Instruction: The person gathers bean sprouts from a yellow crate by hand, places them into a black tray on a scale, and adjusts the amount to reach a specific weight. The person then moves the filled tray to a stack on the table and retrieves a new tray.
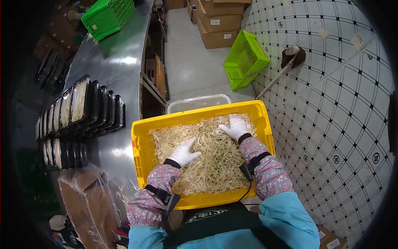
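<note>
Bench: long grey stainless-steel bench [114, 58], smooth, reflective, left of the person.
Crate: yellow rectangular perforated plastic crate [143, 153], right in front of the person, beside the bench; support underneath not visible. Looks stiff; loaded, probably heavy. Best hold: both short end rims.
Tray stacks: black glossy plastic trays [89, 101] on the bench, tightly nested side by side, pale strands showing on the faces. Likely light, thin-walled, slippery; take by the rims.
Strand bed: tangled mass of thin, pale straw-coloured sprout-like strands [215, 166], inside the crate, greener toward the middle. Matted, springy texture. Should be light per handful, soft, maybe damp, easily snapped; scoop loosely from below with spread fingers, don't squeeze.
Right hand: white-gloved right hand [235, 128], on the strands near the far right corner, thumb apart from fingers; strands under the palm can't be seen.
Left hand: white-gloved left hand [182, 153], on the strands left of middle, thumb and fingers apart, not visibly clamped on anything.
</note>
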`<state>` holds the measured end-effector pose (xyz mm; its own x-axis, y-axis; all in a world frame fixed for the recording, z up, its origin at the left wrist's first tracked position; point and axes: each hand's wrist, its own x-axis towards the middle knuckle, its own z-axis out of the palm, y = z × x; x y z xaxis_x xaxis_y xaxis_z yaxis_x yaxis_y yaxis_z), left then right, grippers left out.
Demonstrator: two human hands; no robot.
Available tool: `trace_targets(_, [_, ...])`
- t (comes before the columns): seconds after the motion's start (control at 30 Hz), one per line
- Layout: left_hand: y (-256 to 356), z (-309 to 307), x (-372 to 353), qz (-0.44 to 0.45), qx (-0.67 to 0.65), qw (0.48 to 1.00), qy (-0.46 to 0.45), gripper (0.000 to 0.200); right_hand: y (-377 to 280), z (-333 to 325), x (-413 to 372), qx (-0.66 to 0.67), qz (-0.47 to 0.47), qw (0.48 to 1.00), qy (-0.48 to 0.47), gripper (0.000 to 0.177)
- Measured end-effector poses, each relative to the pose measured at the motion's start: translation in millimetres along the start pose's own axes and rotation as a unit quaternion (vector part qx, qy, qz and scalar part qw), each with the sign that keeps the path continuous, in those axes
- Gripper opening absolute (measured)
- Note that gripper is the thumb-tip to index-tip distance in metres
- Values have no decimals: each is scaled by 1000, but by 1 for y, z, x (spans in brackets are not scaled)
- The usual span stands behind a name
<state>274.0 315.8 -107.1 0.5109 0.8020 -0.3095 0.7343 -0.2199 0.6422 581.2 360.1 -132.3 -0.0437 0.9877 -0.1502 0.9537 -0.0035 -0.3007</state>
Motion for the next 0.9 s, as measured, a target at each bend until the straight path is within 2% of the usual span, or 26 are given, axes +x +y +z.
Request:
trace_targets(0.03, [2, 4, 20, 2, 3, 1000, -5, 82, -4, -3, -3, -8, 17, 1000, -10, 76])
trace_targets(0.07, [5, 9, 38, -2, 13, 1000, 5, 88, -5, -3, -8, -11, -6, 1000, 3, 77])
trace_targets(0.1, [6, 13, 55, -37, 1, 999, -12, 88, 0, 4, -11, -12, -20, 1000, 9, 75])
trace_targets(0.17, [5, 41, 84, -57, 38, 996, 58, 93, 3, -8, -19, 6, -42, 999, 1, 73])
trace_targets(0.2, [4, 50, 88, -85, 34, 996, 21, 92, 5, -5, -17, 30, -37, 999, 25, 71])
trace_targets(0.33, [12, 86, 65, -34, 17, 995, 93, 81, 4, 9, -1, 54, -37, 995, 80, 66])
trace_targets(0.37, [9, 97, 56, 0, 47, 988, 147, 78, 1, 12, 1, 34, -31, 997, 58, 67])
trace_targets(0.43, [14, 101, 41, -7, 10, 990, 140, 78, -7, 5, 4, -11, -19, 1000, 15, 68])
trace_targets(0.47, [16, 103, 34, -30, 14, 993, 116, 81, -4, 8, 4, -21, -36, 999, 14, 71])
trace_targets(0.57, [18, 81, 32, -24, -38, 997, 56, 87, -7, -14, -11, -4, -67, 998, -20, 71])
trace_targets(0.6, [21, 71, 36, -32, -1, 998, 52, 99, -9, -25, -13, -28, -55, 995, -83, 70])
trace_targets(0.7, [29, 38, 66, 18, 30, 995, 93, 110, -6, -32, -6, -18, -62, 989, -132, 69])
trace_targets(0.73, [29, 33, 79, 34, 41, 995, 78, 121, 2, -16, -5, 16, -129, 992, -8, 69])
trace_targets(0.83, [23, 34, 106, -3, -9, 999, -33, 128, 12, 11, 6, 14, -207, 970, 123, 71])
trace_targets(0.87, [17, 45, 109, -8, 4, 1000, -12, 125, 11, 12, 4, 10, -160, 987, 30, 71])
trace_targets(0.9, [25, 43, 105, -33, -5, 999, -39, 121, 4, -1, 4, 5, -112, 992, -61, 71])
